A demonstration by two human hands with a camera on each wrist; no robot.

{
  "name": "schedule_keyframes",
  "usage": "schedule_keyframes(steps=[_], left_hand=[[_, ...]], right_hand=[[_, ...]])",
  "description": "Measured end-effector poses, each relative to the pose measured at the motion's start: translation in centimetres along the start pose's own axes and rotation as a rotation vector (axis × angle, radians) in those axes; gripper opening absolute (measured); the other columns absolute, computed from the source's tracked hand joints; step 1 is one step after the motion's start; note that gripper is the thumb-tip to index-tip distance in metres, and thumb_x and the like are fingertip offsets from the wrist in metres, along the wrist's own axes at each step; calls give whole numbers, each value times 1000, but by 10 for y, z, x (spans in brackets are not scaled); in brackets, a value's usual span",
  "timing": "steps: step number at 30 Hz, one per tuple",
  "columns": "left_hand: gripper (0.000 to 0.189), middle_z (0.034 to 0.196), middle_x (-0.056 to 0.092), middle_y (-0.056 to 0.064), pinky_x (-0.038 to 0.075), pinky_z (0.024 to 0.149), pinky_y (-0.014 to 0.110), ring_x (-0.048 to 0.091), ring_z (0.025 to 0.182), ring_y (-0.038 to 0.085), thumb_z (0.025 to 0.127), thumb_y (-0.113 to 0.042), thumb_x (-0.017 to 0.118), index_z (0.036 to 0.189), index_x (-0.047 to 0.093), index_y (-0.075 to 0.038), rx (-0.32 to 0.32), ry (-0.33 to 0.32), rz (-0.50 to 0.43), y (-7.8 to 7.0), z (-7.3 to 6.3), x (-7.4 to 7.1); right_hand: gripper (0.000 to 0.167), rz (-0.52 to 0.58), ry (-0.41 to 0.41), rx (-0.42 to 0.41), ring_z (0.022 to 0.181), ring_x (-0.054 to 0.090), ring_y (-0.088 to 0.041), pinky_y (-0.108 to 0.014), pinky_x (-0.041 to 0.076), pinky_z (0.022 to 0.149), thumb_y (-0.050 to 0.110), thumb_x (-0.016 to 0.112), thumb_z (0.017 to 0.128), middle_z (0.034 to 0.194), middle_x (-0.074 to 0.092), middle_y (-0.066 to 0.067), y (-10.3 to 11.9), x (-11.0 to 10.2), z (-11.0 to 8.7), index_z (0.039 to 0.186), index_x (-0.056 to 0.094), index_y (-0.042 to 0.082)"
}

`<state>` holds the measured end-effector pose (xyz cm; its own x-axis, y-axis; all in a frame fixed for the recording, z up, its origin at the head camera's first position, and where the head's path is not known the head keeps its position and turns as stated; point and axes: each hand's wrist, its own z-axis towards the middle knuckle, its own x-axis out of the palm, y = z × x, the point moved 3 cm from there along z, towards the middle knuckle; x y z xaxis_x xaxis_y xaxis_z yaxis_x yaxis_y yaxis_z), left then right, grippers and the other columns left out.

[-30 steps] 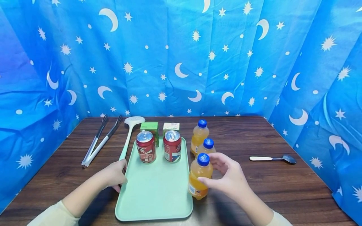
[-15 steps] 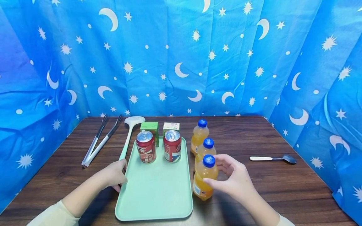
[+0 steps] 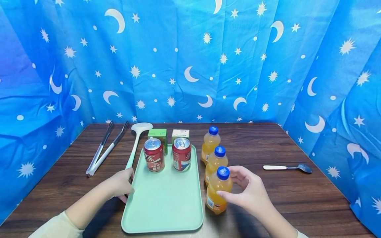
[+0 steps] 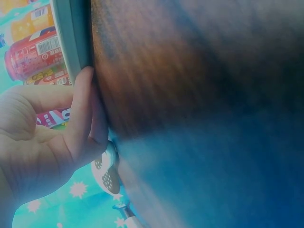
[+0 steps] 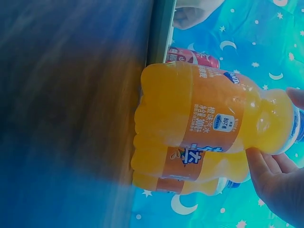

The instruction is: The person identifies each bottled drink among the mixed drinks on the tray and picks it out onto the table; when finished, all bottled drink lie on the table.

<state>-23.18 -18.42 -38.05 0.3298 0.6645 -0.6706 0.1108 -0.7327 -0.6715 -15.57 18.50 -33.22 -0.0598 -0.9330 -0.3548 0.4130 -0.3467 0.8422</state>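
Note:
The nearest orange soda bottle [image 3: 219, 191], blue-capped and upright, stands just right of the green tray [image 3: 163, 205]. My right hand [image 3: 250, 191] grips this bottle near its neck, thumb on one side and fingers on the other, as the right wrist view shows. Behind it two similar soda bottles, a middle one [image 3: 216, 162] and a far one [image 3: 211, 145], line up along the tray's right side. My left hand [image 3: 120, 185] pinches the tray's left rim; some of its fingers are hidden below the edge. On the tray stand two red soda cans, one left [image 3: 153, 155] and one right [image 3: 182, 155].
Behind the cans are a green box [image 3: 158, 134] and a white-topped box [image 3: 180, 133]. A skimmer [image 3: 135, 145] lies left of the tray, its handle end hidden by my hand. Tongs [image 3: 104, 155] lie farther left, a spoon [image 3: 287, 167] far right. A blue curtain [image 3: 190, 59] surrounds the table.
My right hand has shifted right and slightly toward me with the nearest bottle, from beside the tray's rim to a small gap from it. The left hand and tray stay put.

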Motion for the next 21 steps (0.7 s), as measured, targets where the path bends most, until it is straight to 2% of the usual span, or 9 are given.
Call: schedule_keyframes(steps=[21], left_hand=[[34, 75, 49, 18, 55, 42, 36, 60, 52, 25, 65, 16, 57, 90, 40, 2, 2, -9, -10, 1, 1, 1]], right_hand=[[50, 1, 17, 35, 95, 63, -15, -25, 53, 82, 13, 86, 64, 98, 66, 3, -2, -3, -3, 107, 60, 10]])
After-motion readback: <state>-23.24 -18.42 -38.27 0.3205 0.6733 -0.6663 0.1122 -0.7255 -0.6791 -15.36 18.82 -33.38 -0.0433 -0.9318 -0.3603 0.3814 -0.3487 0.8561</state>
